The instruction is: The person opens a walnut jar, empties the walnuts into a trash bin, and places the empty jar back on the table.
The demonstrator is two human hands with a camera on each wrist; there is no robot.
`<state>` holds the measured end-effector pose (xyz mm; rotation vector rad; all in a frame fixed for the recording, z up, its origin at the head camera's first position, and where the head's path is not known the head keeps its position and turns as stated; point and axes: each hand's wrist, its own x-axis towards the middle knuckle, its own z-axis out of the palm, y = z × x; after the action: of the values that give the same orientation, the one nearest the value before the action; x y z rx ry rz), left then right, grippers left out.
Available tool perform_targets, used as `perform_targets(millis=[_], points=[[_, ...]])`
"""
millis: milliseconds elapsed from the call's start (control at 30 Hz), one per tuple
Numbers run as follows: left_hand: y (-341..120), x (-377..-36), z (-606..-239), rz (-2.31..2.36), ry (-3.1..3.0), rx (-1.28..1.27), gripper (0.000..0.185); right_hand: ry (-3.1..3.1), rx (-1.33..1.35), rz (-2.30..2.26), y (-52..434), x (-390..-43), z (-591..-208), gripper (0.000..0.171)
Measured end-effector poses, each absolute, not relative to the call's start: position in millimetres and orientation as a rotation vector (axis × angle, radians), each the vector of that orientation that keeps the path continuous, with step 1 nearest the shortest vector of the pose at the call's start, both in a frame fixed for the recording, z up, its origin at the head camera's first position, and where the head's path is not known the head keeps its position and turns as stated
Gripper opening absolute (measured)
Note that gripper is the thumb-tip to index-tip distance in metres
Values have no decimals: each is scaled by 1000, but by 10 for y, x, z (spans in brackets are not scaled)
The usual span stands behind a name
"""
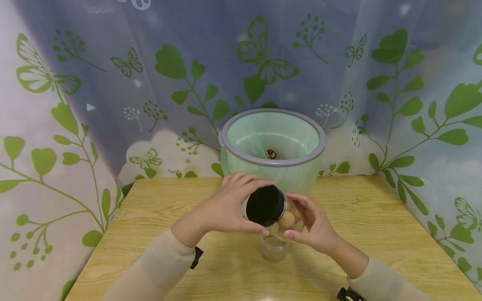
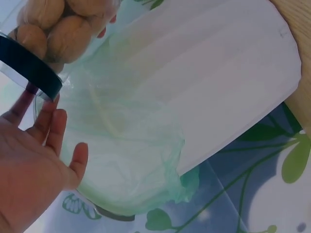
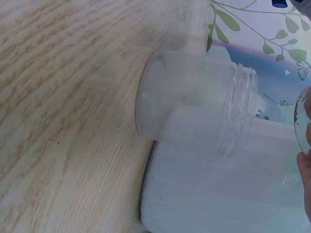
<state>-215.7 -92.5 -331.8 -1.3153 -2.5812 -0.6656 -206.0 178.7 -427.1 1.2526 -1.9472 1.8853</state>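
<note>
Holding a clear jar of walnuts [image 1: 284,219] tilted above the wooden table [image 1: 376,234], both hands work at it: the left hand [image 1: 226,207] curls fingers and thumb round the black lid [image 1: 265,205], the right hand [image 1: 314,223] cups the jar body from the far side, fingers wrapped on the glass. Lid faces the head camera, jar mouth tipped toward the person. Directly under it an empty clear jar [image 3: 194,104] stands upright on the table, threaded mouth open, no lid on it. Behind both, just past the table edge, sits a bin [image 1: 273,142] with a grey rim and a green liner bag [image 2: 131,145]; one small dark item lies at its bottom.

Risks, as a judgement: the jar is held in the air and tilted, so if the lid comes free the walnuts could pour out and miss the narrow empty jar, rolling off the table. The right hand's hold looks light, so twisting force from the left could slip the glass. A knock downward could tip the empty jar.
</note>
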Motion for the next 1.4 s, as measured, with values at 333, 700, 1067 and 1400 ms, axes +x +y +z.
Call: perform_targets(millis=[333, 700, 1067, 1400], points=[[-847, -2086, -3336, -630, -2620, -1113, 97, -1887, 1290, 1892, 1801, -2081, -4295, 74], [-892, -2075, -3402, -736, -2610, -1025, 93, -1905, 1239, 1889, 1807, -2052, -4256, 75], [-1018, -2062, -3534, -905, -2598, -918, 99, -1862, 1237, 1870, 1843, -2065, -4281, 79], [-1159, -2054, -3682, -981, -2575, -882, 97, -1872, 1223, 1868, 1871, -2044, -4257, 80]])
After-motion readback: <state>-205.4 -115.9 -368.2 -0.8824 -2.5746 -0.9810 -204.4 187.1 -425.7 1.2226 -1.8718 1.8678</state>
